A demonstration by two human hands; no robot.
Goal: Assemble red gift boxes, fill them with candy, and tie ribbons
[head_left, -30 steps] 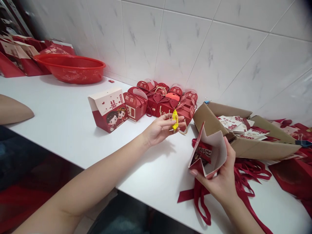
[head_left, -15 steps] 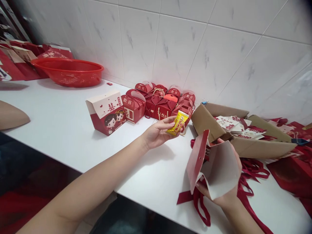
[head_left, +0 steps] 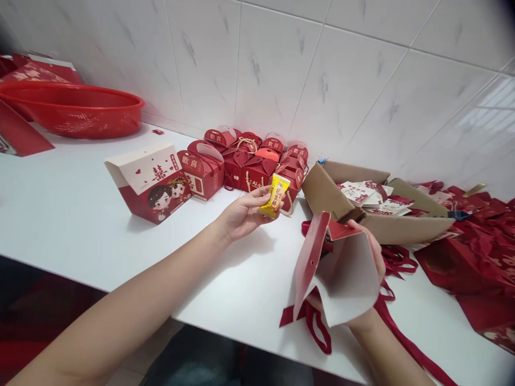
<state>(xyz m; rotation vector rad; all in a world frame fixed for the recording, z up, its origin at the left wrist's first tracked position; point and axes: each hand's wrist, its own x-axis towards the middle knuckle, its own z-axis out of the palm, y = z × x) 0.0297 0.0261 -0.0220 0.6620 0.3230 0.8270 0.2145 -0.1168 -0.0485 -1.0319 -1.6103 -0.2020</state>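
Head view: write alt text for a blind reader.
The left hand holds a yellow packet, the right hand an open paper box, over a white table. Small red boxes stand behind, with a red basket to their left and an open cardboard box to their right.

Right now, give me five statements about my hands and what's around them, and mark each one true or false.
1. The left hand holds a yellow packet. True.
2. The right hand holds an open box. True.
3. The packet lies inside that box. False: it is outside, in the left hand.
4. A perforated basket stands farther left in view than the cartoon-printed box. True.
5. That basket is blue. False: it is red.
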